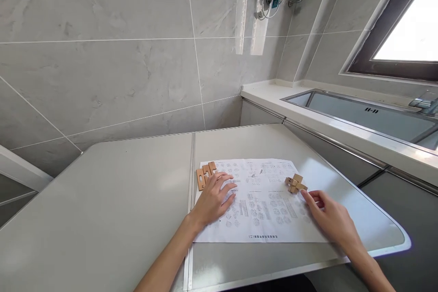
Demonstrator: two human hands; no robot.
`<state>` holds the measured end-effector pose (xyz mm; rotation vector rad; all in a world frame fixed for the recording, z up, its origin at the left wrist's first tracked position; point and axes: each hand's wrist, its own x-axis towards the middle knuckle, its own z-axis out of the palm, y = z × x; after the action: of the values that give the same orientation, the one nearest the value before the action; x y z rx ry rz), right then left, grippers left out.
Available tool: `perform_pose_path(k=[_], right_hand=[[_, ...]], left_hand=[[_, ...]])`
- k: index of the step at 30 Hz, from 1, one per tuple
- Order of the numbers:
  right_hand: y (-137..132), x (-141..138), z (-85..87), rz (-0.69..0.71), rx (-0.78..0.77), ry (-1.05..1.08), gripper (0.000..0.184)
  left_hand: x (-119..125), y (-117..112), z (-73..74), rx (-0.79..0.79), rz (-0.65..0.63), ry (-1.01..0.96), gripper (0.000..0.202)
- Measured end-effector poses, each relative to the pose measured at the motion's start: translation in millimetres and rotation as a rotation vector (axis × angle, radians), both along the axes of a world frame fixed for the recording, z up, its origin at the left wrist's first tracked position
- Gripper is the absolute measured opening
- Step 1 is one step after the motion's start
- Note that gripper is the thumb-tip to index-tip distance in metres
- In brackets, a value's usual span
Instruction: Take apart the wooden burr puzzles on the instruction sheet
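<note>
My left hand (215, 198) lies on the printed sheet (270, 232) with its fingers spread and nothing in its grip. Just beyond its knuckles, several notched wooden puzzle pieces (200, 179) stand in a row at the sheet's upper left corner, partly covered by the hand. Toward the sheet's right side sits a wooden burr puzzle (295, 183), its notched sticks crossing one another. My right hand (330, 216) is beside it, fingers loosely curled and apart, a fingertip at the puzzle's right end. Whether that fingertip touches the wood I cannot tell.
The sheet lies on a pale table (137, 191) with a metal seam (192, 169) left of the paper. A grey tiled wall (130, 68) rises behind. At the right, a counter holds a sink (362, 116) with a tap (424, 104).
</note>
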<state>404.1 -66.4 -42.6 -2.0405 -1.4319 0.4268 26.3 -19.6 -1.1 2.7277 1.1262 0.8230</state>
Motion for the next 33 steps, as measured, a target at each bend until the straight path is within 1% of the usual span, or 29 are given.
perform_pose_path(k=[2, 4, 6, 8, 11, 12, 14, 16, 17, 19, 21, 24, 27, 30, 33], right_hand=[[8.2, -4.6, 0.1, -0.033, -0.029, -0.015, 0.058], [15.9, -11.2, 3.9, -0.049, -0.016, -0.028, 0.058], [21.4, -20.4, 9.9, -0.019, 0.02, 0.007, 0.056], [24.0, -33.8, 17.4, 0.076, 0.067, 0.09, 0.054], [22.9, -63.8, 30.3, 0.208, 0.088, 0.174, 0.057], [21.8, -75.9, 34.5, 0.279, 0.097, 0.265, 0.056], [19.7, -101.8, 41.7, 0.404, 0.13, 0.416, 0.054], [18.8, -127.2, 45.7, 0.488, 0.159, 0.519, 0.051], [19.1, -138.7, 46.3, 0.535, 0.164, 0.568, 0.049], [21.3, -157.7, 45.5, 0.59, 0.158, 0.603, 0.049], [25.5, -169.5, 43.8, 0.66, 0.131, 0.64, 0.048], [34.3, -172.9, 44.1, 0.827, -0.01, 0.741, 0.049], [43.3, -165.9, 47.5, 0.985, -0.179, 0.837, 0.055], [50.4, -158.3, 47.8, 1.082, -0.295, 0.911, 0.056], [55.7, -153.7, 42.6, 1.142, -0.393, 0.961, 0.055]], left_hand=[[0.0, -0.6, 1.9, -0.044, -0.004, -0.04, 0.024], [0.1, -1.3, 3.8, -0.14, -0.01, -0.12, 0.021], [0.9, -2.5, 5.4, -0.238, -0.017, -0.198, 0.018], [2.6, -4.0, 6.4, -0.308, -0.022, -0.251, 0.017], [6.2, -5.9, 5.4, -0.419, -0.018, -0.336, 0.02], [7.6, -6.2, 4.2, -0.465, -0.013, -0.375, 0.025], [10.4, -6.1, 0.8, -0.559, -0.014, -0.46, 0.042], [13.2, -5.6, -2.8, -0.65, -0.048, -0.543, 0.058], [14.3, -5.3, -4.2, -0.69, -0.074, -0.581, 0.063], [15.7, -5.0, -5.1, -0.752, -0.111, -0.655, 0.061], [15.1, -4.7, -3.3, -0.788, -0.109, -0.726, 0.056], [10.1, -2.7, 2.3, -0.819, -0.093, -0.815, 0.051], [3.4, 0.4, 6.7, -0.852, -0.128, -0.861, 0.056], [-0.9, 2.0, 8.0, -0.907, -0.174, -0.861, 0.061], [-1.5, 0.8, 8.5, -0.967, -0.214, -0.83, 0.059]])
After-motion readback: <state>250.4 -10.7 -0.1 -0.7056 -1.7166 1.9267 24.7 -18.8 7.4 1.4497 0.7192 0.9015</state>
